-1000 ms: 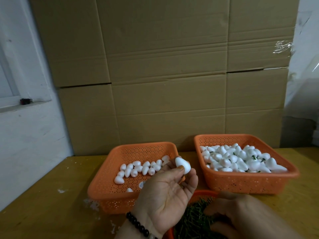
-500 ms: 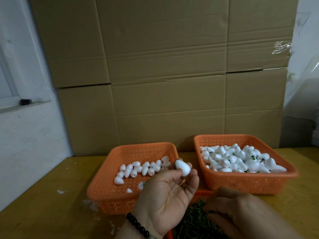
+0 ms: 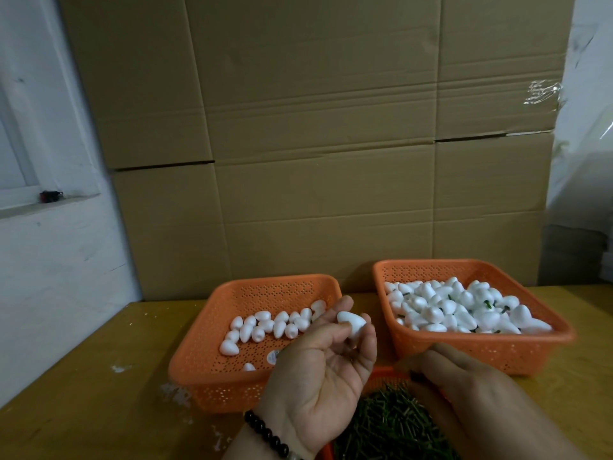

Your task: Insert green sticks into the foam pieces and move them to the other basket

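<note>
Hands meet near the centre of the view: the left hand, palm up with a dark bead bracelet at the wrist, pinches a single white foam piece between thumb and curled fingertips, raised above the gap between the two far baskets. No stick is visible in this piece. The right hand reaches with its back to the camera over the green sticks, which are heaped in a near orange tray at the bottom edge; its fingers are bent toward the heap, and something dark shows at the fingertips, but whether a stick is held cannot be told. Left of the raised piece, the left basket contains a sparse scatter of plain foam pieces lying on its floor. The right basket is heaped with foam pieces, and several show green stubs among them, so it is judged to be the receiving basket. On this reading the task is well advanced: most pieces appear fitted and transferred, while roughly two dozen remain on the left, plus the one in hand awaiting its stick. All baskets rest on a yellow-brown surface, behind which stand stacked cardboard boxes.
</note>
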The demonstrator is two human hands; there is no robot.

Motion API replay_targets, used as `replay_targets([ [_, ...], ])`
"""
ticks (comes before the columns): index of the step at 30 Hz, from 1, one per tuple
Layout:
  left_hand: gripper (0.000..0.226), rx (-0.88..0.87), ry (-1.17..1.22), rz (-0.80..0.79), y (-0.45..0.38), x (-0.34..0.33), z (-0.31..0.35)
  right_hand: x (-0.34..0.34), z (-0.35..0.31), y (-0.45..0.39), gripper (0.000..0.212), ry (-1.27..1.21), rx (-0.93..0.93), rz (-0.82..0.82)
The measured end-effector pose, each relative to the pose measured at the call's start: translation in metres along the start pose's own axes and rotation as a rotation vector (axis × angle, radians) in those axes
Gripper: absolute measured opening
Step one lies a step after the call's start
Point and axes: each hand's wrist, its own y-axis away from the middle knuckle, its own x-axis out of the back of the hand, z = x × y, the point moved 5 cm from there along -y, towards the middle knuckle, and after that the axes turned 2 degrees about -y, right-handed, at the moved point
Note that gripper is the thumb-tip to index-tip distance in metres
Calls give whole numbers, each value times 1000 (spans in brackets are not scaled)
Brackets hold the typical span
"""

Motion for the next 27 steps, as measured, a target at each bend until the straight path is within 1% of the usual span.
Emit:
replay_targets([
  [2,43,-17,-3,26,0,1,0,3,-1,0,39,2,4,47],
  [4,44,-26,16,48,0,1,0,4,1,2,34,-14,29,100],
  [8,41,-5,19,51,0,2,-2,6,3,2,12,-102,55,175],
  [10,37,28,-14,42,1,3,-3,8,2,1,13,-120,67,204],
  [12,33,46,-31,39,1,5,-5,9,2,1,21,-148,63,231],
  [14,34,54,-34,46,1,6,-5,11,1,1,25,-168,63,258],
  [17,33,64,-34,41,1,5,-6,14,0,1,24,-206,52,304],
  [20,33,77,-26,31,-1,5,-8,18,1,2,15,-228,40,365],
  [23,34,80,-43,13,-1,4,-10,21,1,4,23,-260,31,427],
  [25,32,78,-57,0,-1,3,-11,21,1,4,21,-277,24,453],
  [27,36,78,-68,0,-1,3,-12,21,1,4,21,-295,7,468],
])
